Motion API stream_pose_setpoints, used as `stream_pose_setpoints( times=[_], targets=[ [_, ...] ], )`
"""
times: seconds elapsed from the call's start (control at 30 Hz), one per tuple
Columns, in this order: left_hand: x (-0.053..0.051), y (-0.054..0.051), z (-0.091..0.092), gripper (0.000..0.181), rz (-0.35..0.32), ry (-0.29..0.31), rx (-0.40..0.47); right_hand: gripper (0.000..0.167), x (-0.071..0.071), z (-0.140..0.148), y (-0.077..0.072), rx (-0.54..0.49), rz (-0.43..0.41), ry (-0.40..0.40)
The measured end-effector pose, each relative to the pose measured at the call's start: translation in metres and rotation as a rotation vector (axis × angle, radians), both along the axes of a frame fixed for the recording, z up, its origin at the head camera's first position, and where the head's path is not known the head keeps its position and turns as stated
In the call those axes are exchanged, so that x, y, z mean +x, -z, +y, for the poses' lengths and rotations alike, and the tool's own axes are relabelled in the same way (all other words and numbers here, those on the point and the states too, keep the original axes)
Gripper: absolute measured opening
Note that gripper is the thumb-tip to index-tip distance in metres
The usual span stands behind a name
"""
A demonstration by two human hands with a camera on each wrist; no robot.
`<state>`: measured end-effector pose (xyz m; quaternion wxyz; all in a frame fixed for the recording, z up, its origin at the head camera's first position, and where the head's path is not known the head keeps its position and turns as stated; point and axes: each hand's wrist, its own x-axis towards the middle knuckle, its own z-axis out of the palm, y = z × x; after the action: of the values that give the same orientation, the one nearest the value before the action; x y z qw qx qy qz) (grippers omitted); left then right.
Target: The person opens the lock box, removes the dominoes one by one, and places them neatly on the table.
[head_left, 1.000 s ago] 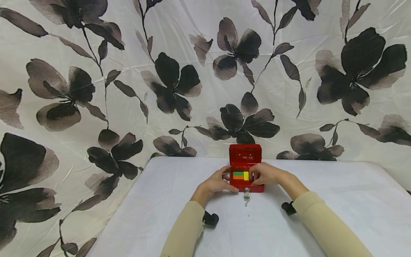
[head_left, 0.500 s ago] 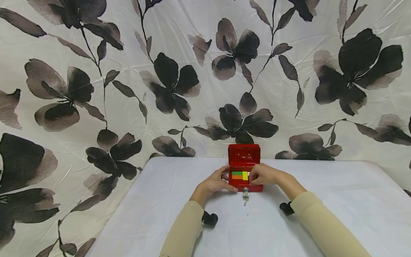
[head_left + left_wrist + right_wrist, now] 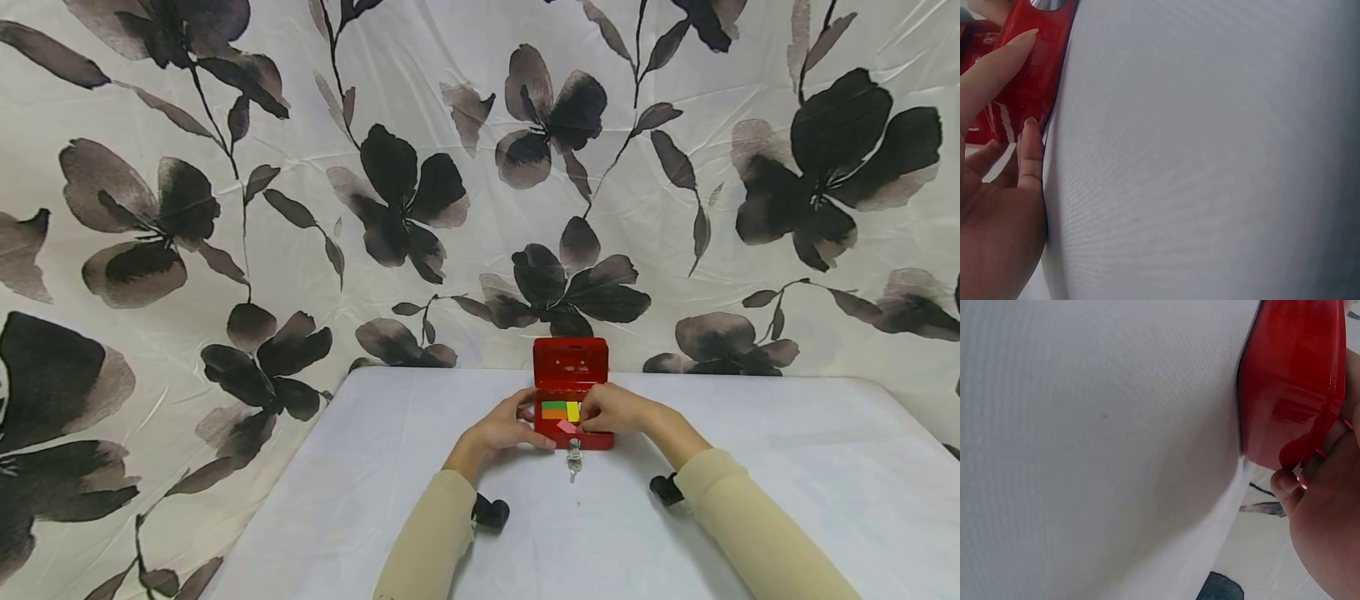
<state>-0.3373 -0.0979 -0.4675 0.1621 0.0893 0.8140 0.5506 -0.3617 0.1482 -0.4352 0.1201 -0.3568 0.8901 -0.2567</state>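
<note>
A red cash box [image 3: 574, 442] stands with its lid [image 3: 572, 363] raised near the table's far edge. Green [image 3: 554, 405], orange [image 3: 553, 414] and yellow [image 3: 573, 412] flat rectangular pieces lie inside it. My left hand [image 3: 502, 423] grips the box's left side, thumb along the front wall and fingers around the side, as the left wrist view also shows. My right hand [image 3: 618, 408] reaches in over the right wall with bent fingers and pinches a small pink piece [image 3: 566, 426] that shows at its fingertips. Its palm side and the box's right interior are hidden.
Keys [image 3: 574, 460] hang from the lock at the box's front. White cloth covers the table [image 3: 570, 542]. Behind it hangs a flower-printed fabric [image 3: 465, 208]. Black wrist cameras sit under both sleeves.
A pink piece has come into sight at my right fingertips, near the box's front wall. My left hand and the box have stayed in place.
</note>
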Motion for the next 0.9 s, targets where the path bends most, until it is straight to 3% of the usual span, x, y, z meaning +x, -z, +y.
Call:
stream_pose_setpoints(
  times=[0.27, 0.5, 0.9],
  targets=[
    [-0.002, 0.002, 0.0, 0.096, -0.001, 0.013, -0.004, 0.005, 0.002, 0.001, -0.004, -0.024, -0.008, 0.01],
    [-0.003, 0.002, 0.0, 0.091, -0.004, 0.02, 0.012, 0.026, 0.004, -0.002, -0.012, -0.016, -0.023, -0.009],
    [-0.005, 0.003, -0.001, 0.093, 0.002, 0.028, 0.001, 0.034, 0.002, -0.01, -0.02, 0.071, -0.059, -0.036]
  ],
)
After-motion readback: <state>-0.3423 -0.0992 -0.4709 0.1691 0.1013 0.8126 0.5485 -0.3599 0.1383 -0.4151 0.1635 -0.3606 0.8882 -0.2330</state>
